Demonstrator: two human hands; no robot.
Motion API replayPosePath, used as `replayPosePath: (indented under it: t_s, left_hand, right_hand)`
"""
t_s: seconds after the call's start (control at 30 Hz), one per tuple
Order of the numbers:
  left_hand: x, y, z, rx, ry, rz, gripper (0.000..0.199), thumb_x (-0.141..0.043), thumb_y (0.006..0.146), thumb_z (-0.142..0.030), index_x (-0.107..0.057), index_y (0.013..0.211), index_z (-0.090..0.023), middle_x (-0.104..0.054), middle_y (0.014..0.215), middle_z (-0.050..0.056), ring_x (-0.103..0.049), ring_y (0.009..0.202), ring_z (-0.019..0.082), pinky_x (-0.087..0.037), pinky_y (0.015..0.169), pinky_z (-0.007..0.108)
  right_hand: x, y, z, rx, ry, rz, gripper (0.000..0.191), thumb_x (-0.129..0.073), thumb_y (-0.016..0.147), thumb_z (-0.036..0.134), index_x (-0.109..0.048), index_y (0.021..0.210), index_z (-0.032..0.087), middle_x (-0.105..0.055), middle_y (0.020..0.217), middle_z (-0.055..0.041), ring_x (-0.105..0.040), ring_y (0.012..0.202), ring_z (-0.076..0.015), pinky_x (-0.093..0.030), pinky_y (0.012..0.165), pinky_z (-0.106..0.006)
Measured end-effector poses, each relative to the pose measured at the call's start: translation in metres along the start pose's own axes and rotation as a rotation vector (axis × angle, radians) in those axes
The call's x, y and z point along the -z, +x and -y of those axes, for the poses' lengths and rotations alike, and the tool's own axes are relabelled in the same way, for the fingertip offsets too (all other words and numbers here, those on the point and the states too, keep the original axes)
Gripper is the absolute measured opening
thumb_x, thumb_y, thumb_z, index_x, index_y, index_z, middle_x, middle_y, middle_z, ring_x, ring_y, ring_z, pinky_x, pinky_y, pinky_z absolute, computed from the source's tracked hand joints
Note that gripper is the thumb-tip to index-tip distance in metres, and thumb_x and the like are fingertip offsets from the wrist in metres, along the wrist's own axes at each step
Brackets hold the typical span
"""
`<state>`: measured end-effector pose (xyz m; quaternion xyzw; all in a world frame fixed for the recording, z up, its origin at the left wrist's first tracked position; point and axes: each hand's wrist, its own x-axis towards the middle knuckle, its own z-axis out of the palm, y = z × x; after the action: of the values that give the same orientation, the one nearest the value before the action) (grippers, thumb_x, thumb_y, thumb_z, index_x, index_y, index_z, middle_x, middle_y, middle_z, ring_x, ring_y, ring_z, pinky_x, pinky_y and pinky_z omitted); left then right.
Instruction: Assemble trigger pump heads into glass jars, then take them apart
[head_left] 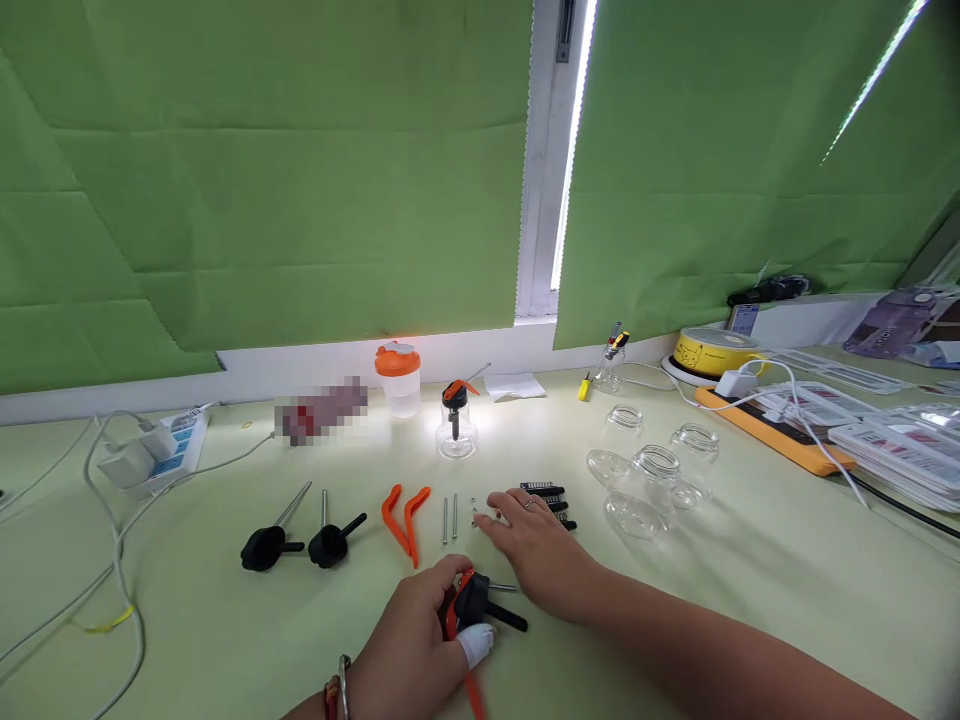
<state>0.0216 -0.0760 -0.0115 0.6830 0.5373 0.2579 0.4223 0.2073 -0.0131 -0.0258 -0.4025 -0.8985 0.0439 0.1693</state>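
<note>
My left hand is closed round a black pump head with an orange lever along it; a thin metal rod and a black stem stick out to the right. White tape wraps the thumb. My right hand rests over the table, thumb and fingers apart, its fingertips by several tiny metal nuts. Under and beyond its fingers lie black plungers with springs, partly hidden. Left of the nuts are two long screws, two orange levers and two more black pump heads.
An assembled clear bottle with black-and-orange top stands behind. Several empty clear bottles stand right. At the back are an orange-lidded cup and a jar of tools. Cables and a power strip lie left.
</note>
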Motion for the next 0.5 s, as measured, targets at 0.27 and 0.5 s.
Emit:
replayPosePath:
  t_s: [0.27, 0.5]
  left_hand:
    - [-0.001, 0.002, 0.002, 0.031, -0.13, -0.152, 0.035, -0.059, 0.071, -0.026, -0.052, 0.104, -0.017, -0.06, 0.084, 0.003, -0.056, 0.075, 0.018, -0.046, 0.071, 0.028]
    - [-0.002, -0.002, -0.009, -0.029, -0.112, -0.057, 0.011, -0.058, 0.073, -0.025, -0.056, 0.081, -0.017, -0.055, 0.071, -0.001, -0.048, 0.066, 0.014, -0.04, 0.06, 0.023]
  right_hand:
    - [0.017, -0.015, 0.005, -0.167, 0.608, 0.286, 0.025, -0.042, 0.084, 0.02, -0.056, 0.064, 0.016, -0.045, 0.057, 0.0033, -0.037, 0.053, -0.0086, -0.03, 0.05, -0.021]
    - [0.006, -0.011, 0.013, -0.426, 0.901, 0.268, 0.016, -0.045, 0.082, 0.022, -0.052, 0.069, 0.016, -0.051, 0.059, 0.0021, -0.042, 0.053, -0.008, -0.031, 0.049, -0.019]
